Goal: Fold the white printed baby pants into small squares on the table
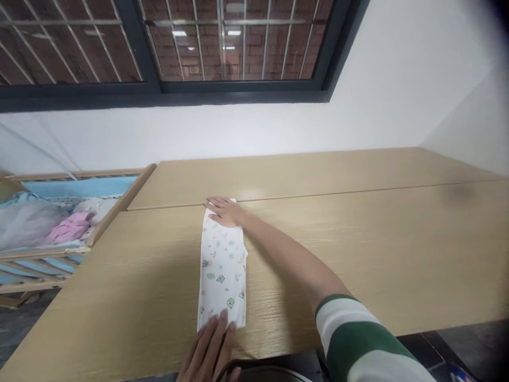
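Note:
White baby pants (pixel 222 265) with small green and pink prints lie folded lengthwise into a narrow strip on the wooden table (pixel 358 249). A pointed bulge shows on their right edge. My right hand (pixel 226 211) reaches across from the right and lies flat on the far end, fingers spread and pointing left. At the near end, my left hand (pixel 210 345) rests with its fingers stretched forward over the cloth's lower edge. Both hands press on the cloth without gripping it. Part of my left hand is cut off by the bottom of the view.
A wooden crib (pixel 119 212) stands against the table's left side, with blue lining and a pink cloth (pixel 69 227) inside. Behind the table are a white wall (pixel 246 127) and a dark-framed, barred window (pixel 238 93). A seam runs across the tabletop's far part.

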Demonstrator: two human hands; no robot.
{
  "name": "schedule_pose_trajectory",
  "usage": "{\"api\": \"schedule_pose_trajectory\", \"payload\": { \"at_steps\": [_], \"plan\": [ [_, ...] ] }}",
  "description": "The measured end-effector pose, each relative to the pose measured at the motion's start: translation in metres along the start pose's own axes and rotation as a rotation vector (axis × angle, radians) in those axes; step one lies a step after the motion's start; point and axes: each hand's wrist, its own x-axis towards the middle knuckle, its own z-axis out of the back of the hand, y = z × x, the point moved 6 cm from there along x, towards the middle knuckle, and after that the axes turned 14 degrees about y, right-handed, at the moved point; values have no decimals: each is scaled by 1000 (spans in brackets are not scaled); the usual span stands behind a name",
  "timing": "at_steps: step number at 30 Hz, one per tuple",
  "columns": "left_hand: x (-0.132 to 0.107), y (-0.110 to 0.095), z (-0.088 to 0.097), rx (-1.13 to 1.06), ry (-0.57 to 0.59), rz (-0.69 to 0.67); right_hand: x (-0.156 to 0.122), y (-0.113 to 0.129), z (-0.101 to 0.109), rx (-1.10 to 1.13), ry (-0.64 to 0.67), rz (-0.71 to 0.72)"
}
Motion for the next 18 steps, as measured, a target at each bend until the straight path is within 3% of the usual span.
{"api": "schedule_pose_trajectory", "payload": {
  "at_steps": [4,8,12,15,18],
  "plan": [
    [16,19,2,-154,-40,-84,-34,37,17,-223,-116,127],
    [23,41,10,-264,-12,-103,-111,93,19,-123,-201,193],
    [23,42,23,-302,48,-82,-196,152,1,61,-26,416],
    [21,35,33,-320,87,-92,-240,172,-12,101,78,405],
    [15,28,39,-320,106,-143,-265,183,-25,40,112,369]
  ]
}}
